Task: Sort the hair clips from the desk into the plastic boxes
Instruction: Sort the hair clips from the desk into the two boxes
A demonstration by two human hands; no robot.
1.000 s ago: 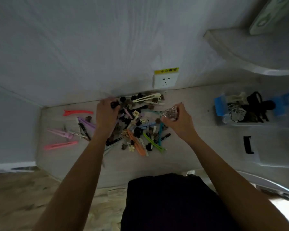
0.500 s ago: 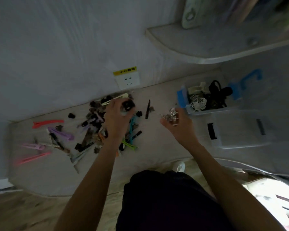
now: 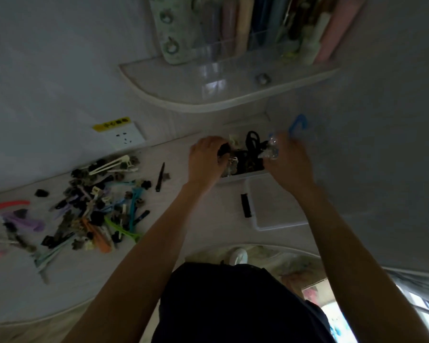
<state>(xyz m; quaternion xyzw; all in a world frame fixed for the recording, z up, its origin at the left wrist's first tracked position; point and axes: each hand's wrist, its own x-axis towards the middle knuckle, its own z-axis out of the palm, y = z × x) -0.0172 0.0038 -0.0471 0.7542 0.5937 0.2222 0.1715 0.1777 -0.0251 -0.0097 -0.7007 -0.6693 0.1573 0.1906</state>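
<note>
left hand (image 3: 204, 160) holding black clip (image 3: 224, 150), right hand (image 3: 289, 162) holding shiny clip (image 3: 270, 151) over box (image 3: 243, 173); could drop outside if let go early.

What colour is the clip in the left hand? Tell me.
Black clip, pinched by the left hand; head view.

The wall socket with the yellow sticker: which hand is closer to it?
Left. The left hand is at the box's near end, right of the socket. The right hand is at its far end.
</note>
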